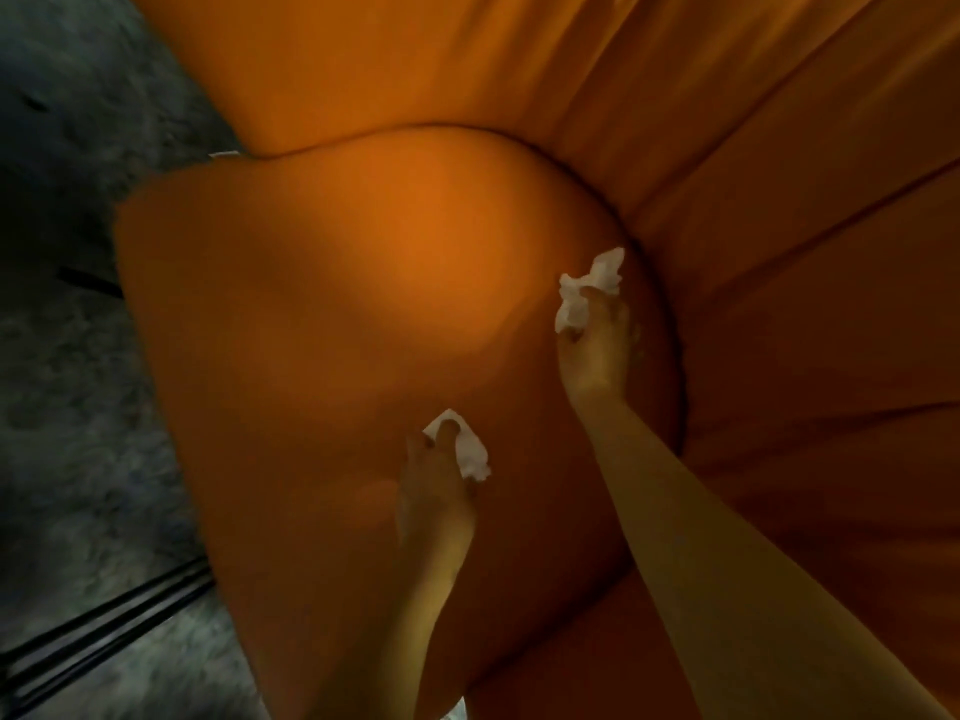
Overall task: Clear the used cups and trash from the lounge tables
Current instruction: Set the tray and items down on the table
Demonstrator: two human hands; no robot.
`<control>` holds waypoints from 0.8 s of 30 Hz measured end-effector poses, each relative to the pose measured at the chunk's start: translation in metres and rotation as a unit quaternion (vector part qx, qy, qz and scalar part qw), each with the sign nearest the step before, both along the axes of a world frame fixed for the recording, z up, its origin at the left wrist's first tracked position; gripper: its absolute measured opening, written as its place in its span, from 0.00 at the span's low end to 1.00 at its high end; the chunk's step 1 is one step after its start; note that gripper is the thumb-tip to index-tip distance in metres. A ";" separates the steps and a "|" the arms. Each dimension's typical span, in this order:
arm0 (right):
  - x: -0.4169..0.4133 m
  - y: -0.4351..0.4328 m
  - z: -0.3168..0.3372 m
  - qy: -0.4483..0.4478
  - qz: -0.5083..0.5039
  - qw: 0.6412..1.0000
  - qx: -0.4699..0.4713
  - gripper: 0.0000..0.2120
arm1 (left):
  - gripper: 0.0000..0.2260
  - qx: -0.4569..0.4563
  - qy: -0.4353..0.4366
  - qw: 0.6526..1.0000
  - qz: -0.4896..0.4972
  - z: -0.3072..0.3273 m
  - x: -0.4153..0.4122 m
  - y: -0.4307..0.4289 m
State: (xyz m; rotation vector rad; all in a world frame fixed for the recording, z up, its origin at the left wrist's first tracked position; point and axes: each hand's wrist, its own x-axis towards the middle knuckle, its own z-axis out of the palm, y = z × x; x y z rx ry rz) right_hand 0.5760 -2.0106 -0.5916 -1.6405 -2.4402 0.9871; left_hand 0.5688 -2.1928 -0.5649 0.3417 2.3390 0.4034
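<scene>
Orange seat cushion (pixel 332 314) fills most of the view, w/ orange sofa back (pixel 779 200) at right. Left hand (pixel 434 491) pinches a small crumpled white tissue (pixel 470 452) over the cushion. Right hand (pixel 597 350), farther up near the cushion's edge, grips a larger tissue wad (pixel 587 288) (fingers closed on it). Dark floor (pixel 67 407) at left.

head view looks steeply down, close over an orange cushion (pixel 337 314).

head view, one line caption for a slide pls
Both hands hold crumpled white tissues, left hand and right hand, over an orange sofa cushion.
</scene>
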 end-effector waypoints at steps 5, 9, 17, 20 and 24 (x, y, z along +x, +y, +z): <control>0.004 -0.004 -0.006 0.016 0.014 0.999 -0.050 0.14 | 0.15 0.035 0.039 0.999 0.016 -0.003 -0.003 0.005; 0.006 -0.002 -0.006 0.029 0.032 0.998 -0.053 0.10 | 0.07 0.059 0.033 0.997 0.023 -0.003 -0.004 0.007; 0.003 -0.017 -0.006 0.011 0.051 0.998 -0.035 0.04 | 0.10 0.109 0.027 0.991 0.079 0.008 -0.014 0.000; -0.002 -0.028 -0.001 -0.006 0.110 0.993 -0.039 0.05 | 0.12 0.108 0.056 0.989 0.083 0.015 -0.024 -0.005; -0.012 -0.066 0.025 0.038 0.217 0.973 -0.063 0.06 | 0.13 0.105 0.091 0.983 0.122 0.035 -0.041 -0.026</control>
